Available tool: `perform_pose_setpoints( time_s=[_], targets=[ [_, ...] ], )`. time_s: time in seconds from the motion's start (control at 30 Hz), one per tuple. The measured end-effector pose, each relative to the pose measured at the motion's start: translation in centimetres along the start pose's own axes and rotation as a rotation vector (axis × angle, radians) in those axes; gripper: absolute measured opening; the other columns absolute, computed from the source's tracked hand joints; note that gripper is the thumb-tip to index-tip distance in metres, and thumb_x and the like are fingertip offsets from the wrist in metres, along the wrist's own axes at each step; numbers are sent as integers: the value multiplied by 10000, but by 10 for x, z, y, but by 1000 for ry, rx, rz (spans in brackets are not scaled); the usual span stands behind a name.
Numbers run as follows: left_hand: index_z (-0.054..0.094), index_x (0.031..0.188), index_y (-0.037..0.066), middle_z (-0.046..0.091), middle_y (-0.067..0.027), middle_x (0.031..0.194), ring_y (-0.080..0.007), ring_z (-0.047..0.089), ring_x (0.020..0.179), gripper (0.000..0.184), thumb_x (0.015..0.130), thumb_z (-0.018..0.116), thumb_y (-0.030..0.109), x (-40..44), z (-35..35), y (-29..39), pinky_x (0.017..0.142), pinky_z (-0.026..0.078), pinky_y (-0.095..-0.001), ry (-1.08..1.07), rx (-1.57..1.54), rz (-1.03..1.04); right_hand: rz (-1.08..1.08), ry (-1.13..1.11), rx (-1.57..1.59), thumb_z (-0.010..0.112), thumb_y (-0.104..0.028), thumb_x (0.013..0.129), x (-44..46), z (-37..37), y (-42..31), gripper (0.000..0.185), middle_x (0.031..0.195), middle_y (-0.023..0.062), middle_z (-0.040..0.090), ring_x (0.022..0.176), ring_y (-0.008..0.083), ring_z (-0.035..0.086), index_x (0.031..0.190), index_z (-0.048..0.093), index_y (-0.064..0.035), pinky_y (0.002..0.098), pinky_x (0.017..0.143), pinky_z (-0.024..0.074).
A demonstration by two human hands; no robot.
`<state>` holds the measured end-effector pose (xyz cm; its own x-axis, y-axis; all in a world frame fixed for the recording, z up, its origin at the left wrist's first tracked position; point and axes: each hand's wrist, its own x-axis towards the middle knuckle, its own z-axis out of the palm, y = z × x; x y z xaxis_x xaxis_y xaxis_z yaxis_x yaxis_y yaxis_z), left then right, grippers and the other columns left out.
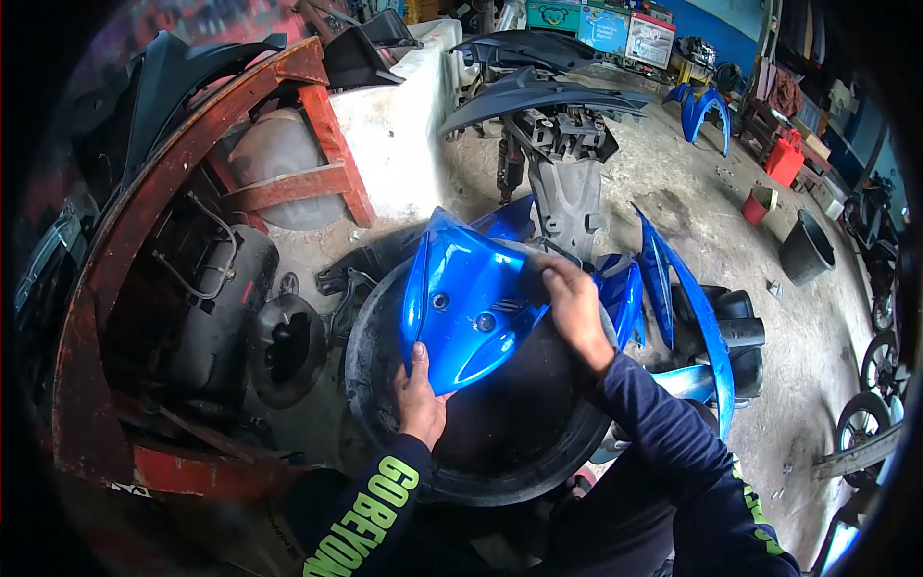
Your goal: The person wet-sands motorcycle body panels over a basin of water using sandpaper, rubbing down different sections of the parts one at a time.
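Note:
A glossy blue motorcycle fairing panel (463, 279), with two round holes and some slots, is held tilted over a large black round tub (370, 423). At its lower left edge, my left hand (420, 399) grips it, thumb on the painted face. My right hand (574, 306) is closed on a small dark piece (535, 277) pressed to the panel's right edge; whether this is cloth or sandpaper I cannot tell. The right fingertips are partly hidden behind that piece. Dark liquid or a dark bottom shows inside the tub beneath the panel.
More blue body panels (692, 317) lie right of the tub. Ahead stands a stripped motorcycle frame (567, 183). A red wooden frame (106, 279) and a black tank (221, 298) are at left. A dark bucket (808, 247) and a red pail (758, 205) stand at right.

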<state>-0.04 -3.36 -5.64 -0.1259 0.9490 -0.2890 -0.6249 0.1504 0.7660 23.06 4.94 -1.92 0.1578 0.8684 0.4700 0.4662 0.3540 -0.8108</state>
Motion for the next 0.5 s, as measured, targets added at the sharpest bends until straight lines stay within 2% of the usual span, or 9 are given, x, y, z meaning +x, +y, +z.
perform_pose_setpoints(
  time_s=[0.03,0.1,0.13,0.2,0.37,0.43,0.5],
  targets=[
    [352,1436,-6,482,-202,1395,-356,552,1238,769,918,661,469,-1,0,0,973,524,-553,11,3,-9,163,-21,175,533,-101,961,4,-4,-4,257,930,123,715,826,164,669,1164,666,-15,307,732,526],
    [349,1438,-6,482,-202,1394,-355,553,1238,769,918,663,465,-1,1,0,972,525,-550,6,-3,-5,385,18,551,576,-85,940,9,-7,-3,252,936,87,686,819,139,650,1164,634,13,293,718,525],
    [346,1439,-6,482,-202,1394,-355,553,1238,769,919,664,461,-2,2,-1,971,526,-548,-2,-9,1,385,19,549,576,-85,940,9,-9,-9,252,936,87,686,819,139,650,1164,634,13,293,718,525],
    [347,1439,-6,482,-202,1394,-354,553,1238,760,923,663,453,-6,5,1,969,527,-548,-5,-9,7,645,3,574,628,-52,899,8,-12,-21,267,958,82,673,841,147,650,1158,610,11,291,743,526],
    [349,1438,-6,482,-199,1395,-350,556,1235,733,938,651,436,-8,5,-2,967,527,-550,-15,-5,16,499,-122,601,665,-11,849,2,-3,-6,283,946,70,672,820,136,643,1130,629,-8,272,737,515],
    [380,1407,-23,499,-206,1365,-352,552,1231,754,923,652,487,-13,8,0,994,506,-533,-52,16,47,480,-173,615,666,-2,843,2,0,-7,271,956,62,675,812,131,638,1114,649,-10,263,742,508],
    [387,1404,-23,497,-205,1366,-350,551,1231,746,926,650,485,-15,10,0,996,505,-528,-19,17,32,362,-194,525,672,0,823,3,3,-7,256,919,60,679,796,170,625,1077,698,-20,291,751,494]
  ],
)
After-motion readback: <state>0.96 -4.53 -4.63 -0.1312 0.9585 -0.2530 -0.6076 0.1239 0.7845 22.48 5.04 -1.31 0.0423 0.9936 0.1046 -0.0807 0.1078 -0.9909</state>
